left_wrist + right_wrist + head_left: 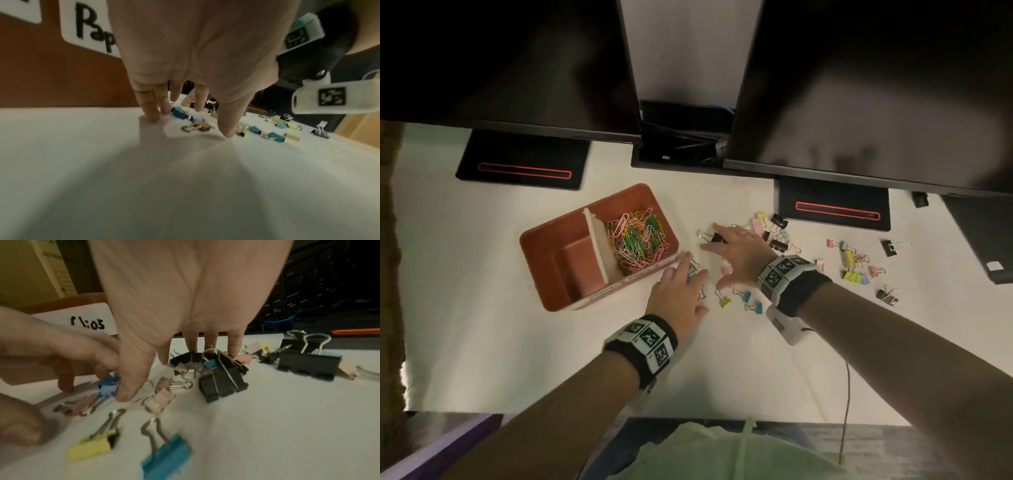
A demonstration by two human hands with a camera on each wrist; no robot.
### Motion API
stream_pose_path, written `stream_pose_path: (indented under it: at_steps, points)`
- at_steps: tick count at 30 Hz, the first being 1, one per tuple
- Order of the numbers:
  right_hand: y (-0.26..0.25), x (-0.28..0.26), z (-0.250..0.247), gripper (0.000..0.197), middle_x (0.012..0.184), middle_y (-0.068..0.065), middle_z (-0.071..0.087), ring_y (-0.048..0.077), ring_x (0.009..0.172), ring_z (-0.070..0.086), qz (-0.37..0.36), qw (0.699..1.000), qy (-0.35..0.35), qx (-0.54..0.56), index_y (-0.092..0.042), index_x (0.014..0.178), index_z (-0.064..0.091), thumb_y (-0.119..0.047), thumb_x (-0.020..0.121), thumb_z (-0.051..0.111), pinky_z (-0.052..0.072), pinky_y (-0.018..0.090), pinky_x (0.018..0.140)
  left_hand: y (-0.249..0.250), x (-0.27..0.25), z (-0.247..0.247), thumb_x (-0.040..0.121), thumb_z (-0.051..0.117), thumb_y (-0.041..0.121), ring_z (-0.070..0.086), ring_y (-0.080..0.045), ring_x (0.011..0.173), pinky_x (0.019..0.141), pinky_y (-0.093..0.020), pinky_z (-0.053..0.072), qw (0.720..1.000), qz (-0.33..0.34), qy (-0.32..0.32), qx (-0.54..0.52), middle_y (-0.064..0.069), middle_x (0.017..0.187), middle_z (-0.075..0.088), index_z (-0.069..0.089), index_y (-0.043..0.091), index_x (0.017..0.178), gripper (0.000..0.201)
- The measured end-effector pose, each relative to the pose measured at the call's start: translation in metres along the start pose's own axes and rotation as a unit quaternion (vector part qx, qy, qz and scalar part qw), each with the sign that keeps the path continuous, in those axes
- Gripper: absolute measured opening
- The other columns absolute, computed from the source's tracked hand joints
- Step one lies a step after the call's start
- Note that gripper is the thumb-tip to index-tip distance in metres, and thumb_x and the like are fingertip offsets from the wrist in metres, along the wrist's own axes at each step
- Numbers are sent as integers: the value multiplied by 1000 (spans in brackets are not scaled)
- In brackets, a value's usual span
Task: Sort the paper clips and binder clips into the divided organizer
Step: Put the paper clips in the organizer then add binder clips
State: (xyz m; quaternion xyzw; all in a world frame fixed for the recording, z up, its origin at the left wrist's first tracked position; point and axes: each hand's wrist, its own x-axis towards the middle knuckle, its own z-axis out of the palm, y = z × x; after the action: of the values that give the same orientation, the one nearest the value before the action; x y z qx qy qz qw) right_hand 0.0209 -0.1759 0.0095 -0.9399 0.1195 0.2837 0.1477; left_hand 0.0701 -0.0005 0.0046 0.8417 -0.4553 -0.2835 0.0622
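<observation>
The orange-brown divided organizer (571, 222) stands left of centre on the white desk. Its right compartment holds a heap of coloured paper clips (637, 240); the left one shows only a smaller insert. Binder clips lie scattered to its right. My left hand (690, 281) is spread beside the organizer, fingertips (153, 118) on the desk around a small blue clip (179, 112) and a pink clip (202, 125). My right hand (714, 260) is spread flat over black binder clips (222, 379), fingers straight, holding nothing. A yellow clip (92, 447) and a teal clip (166, 456) lie nearer me.
Two dark monitors hang over the back of the desk on black stands (522, 161) (832, 205). A dark keyboard (983, 236) sits at the far right. More binder clips (854, 263) are strewn to the right. A cable (847, 394) runs off the desk's front edge.
</observation>
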Motion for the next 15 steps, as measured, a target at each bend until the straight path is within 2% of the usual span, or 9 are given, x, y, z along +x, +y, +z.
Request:
stream_pose_path:
  at_steps: [2, 5, 7, 10, 12, 15]
  points:
    - [2, -4, 3, 69, 154, 3, 21, 31, 134, 30, -12, 1000, 23, 6, -35, 138, 37, -39, 77, 69, 34, 47, 108, -2, 4, 7, 87, 55, 23, 32, -31, 127, 101, -41, 41, 1000, 7, 12, -14, -4, 153, 14, 46, 23, 124, 39]
    - [7, -7, 11, 51, 144, 6, 34, 30, 121, 43, -13, 995, 49, 85, -25, 129, 52, -23, 81, 68, 42, 40, 101, -6, 6, 15, 88, 54, 10, 41, -29, 121, 103, -38, 40, 996, 15, 18, -89, -3, 150, 24, 56, 15, 118, 31]
    - [10, -7, 14, 35, 128, 7, 43, 29, 110, 49, -16, 989, 60, 133, -19, 114, 62, -19, 80, 69, 45, 37, 94, -9, 7, 18, 85, 58, 7, 52, -23, 109, 101, -33, 43, 989, 7, 35, -143, -2, 142, 33, 59, 12, 110, 26]
    - [12, -6, 13, 13, 110, 6, 48, 22, 92, 53, -27, 984, 62, 166, -13, 92, 68, -16, 79, 69, 49, 35, 86, -10, 8, 16, 80, 63, 4, 57, -14, 95, 91, -27, 49, 978, -4, 57, -200, 2, 120, 45, 60, 13, 100, 22]
    - [11, -6, 11, 10, 108, 6, 51, 17, 87, 52, -39, 982, 58, 174, -12, 88, 70, -13, 79, 69, 50, 34, 86, -10, 7, 15, 79, 64, 3, 57, -14, 89, 85, -22, 48, 975, -9, 64, -212, 2, 110, 48, 58, 13, 95, 20]
    - [13, -7, 8, 10, 110, 6, 52, 18, 90, 55, -57, 983, 53, 168, -11, 89, 71, -10, 80, 68, 48, 27, 84, -10, 7, 16, 77, 65, 3, 54, -17, 79, 75, -20, 41, 975, -27, 68, -211, 0, 99, 51, 57, 11, 85, 14]
